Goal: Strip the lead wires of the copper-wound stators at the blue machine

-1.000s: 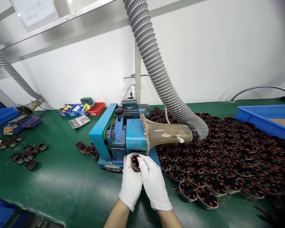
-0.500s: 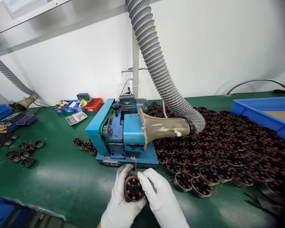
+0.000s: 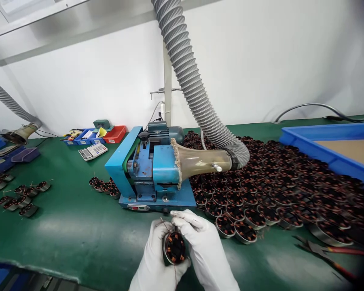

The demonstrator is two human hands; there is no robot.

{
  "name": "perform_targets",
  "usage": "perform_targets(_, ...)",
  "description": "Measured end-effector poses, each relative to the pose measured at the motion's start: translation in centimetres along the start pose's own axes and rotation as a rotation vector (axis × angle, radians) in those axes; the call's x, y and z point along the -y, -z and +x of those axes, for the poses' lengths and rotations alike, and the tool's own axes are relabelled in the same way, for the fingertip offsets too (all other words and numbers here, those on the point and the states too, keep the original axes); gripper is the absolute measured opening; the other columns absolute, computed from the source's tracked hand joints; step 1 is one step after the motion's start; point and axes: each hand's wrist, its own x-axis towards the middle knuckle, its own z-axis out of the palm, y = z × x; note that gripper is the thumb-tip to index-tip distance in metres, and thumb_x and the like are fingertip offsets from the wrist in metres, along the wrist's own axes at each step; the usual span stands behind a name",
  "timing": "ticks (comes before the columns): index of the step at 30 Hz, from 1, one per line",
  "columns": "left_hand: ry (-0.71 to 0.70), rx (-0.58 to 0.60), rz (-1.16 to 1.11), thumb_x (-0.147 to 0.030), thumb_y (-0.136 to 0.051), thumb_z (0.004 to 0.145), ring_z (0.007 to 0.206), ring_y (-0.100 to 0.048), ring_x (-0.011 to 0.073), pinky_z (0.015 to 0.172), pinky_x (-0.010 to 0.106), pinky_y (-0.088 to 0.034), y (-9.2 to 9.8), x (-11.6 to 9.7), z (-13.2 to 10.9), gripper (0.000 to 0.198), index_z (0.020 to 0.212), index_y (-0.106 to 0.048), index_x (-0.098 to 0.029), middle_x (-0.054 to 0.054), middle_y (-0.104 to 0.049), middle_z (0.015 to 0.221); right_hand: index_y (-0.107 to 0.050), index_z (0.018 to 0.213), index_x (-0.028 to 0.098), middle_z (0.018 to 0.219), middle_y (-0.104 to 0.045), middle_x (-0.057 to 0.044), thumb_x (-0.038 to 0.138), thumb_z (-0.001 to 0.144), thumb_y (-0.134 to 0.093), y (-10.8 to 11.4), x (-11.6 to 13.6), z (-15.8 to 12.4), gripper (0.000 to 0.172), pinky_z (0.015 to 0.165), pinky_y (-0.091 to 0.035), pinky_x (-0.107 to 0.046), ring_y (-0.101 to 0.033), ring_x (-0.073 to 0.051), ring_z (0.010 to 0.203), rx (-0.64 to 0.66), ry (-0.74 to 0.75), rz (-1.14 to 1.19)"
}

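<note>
A round metal motor stator with copper windings and a black centre sits in my gloved left hand, whose fingers and thumb wrap round its rim. Thin lead wires stick out of it, one up at the top left and one down at the bottom. My gloved right hand is at the stator's upper right, thumb and fingertips pinched together by its top edge. What lies between those fingertips is too small to make out. Just beyond both hands stands a blue belt-driven machine with a clear suction funnel.
Many similar stators crowd the green table at right, with pliers in front and a blue tray behind. Smaller groups of stators stand at left. A calculator and small bins lie behind.
The stator has turned in my left hand, and its upright wire now leans left. My right fingertips have moved up to its top edge. The view has shifted slightly right.
</note>
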Motion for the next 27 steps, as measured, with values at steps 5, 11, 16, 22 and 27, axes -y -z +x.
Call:
perform_targets(5, 0.061, -0.155, 0.044, -0.01, -0.07, 0.054, 0.104, -0.057, 0.0248, 0.091, 0.035, -0.048, -0.2, 0.6, -0.9, 0.054, 0.105, -0.054, -0.021, 0.007, -0.053, 0.108, -0.075, 0.078, 0.019, 0.064, -0.063, 0.001, 0.028, 0.052, -0.085, 2.1, 1.7, 1.9, 0.029, 0.053, -0.048, -0.02, -0.052, -0.009, 0.055, -0.135, 0.042, 0.422)
perform_targets(11, 0.271, -0.229, -0.073, -0.022, -0.07, 0.064, 0.098, -0.062, 0.0237, 0.088, 0.035, -0.049, -0.4, 0.4, 2.4, 0.048, 0.11, -0.054, -0.02, 0.009, -0.062, 0.108, -0.074, 0.088, 0.02, 0.092, -0.072, -0.008, 0.034, 0.07, -0.073, 1.0, -1.4, 1.1, 0.023, 0.083, -0.052, -0.035, -0.066, -0.023, 0.087, 0.011, 0.168, -0.203)
perform_targets(16, 0.428, -0.32, -0.22, -0.02, -0.063, 0.069, 0.096, -0.064, 0.0232, 0.085, 0.034, -0.05, -2.3, 1.4, 5.9, 0.039, 0.107, -0.054, -0.02, 0.011, -0.067, 0.108, -0.069, 0.1, 0.019, 0.104, -0.07, -0.011, 0.036, 0.08, -0.058, -0.8, -3.0, 3.0, 0.029, 0.089, -0.05, -0.041, -0.065, -0.026, 0.096, -0.027, 0.234, -0.495)
perform_targets(22, 0.357, -0.316, -0.256, -0.016, -0.061, 0.07, 0.097, -0.063, 0.0202, 0.087, 0.032, -0.048, -3.3, 1.4, 8.1, 0.035, 0.104, -0.052, -0.019, 0.011, -0.064, 0.109, -0.071, 0.09, 0.019, 0.095, -0.072, -0.01, 0.033, 0.082, -0.053, -0.4, -2.5, 5.6, 0.024, 0.086, -0.05, -0.041, -0.066, -0.025, 0.089, -0.074, 0.352, -0.548)
perform_targets(27, 0.343, -0.318, -0.277, -0.015, -0.061, 0.069, 0.096, -0.062, 0.0202, 0.087, 0.033, -0.048, -3.5, 1.2, 8.4, 0.033, 0.101, -0.054, -0.018, 0.011, -0.063, 0.107, -0.07, 0.09, 0.018, 0.095, -0.072, -0.011, 0.034, 0.082, -0.053, -0.2, -2.9, 5.5, 0.025, 0.085, -0.05, -0.041, -0.066, -0.025, 0.089, -0.091, 0.346, -0.524)
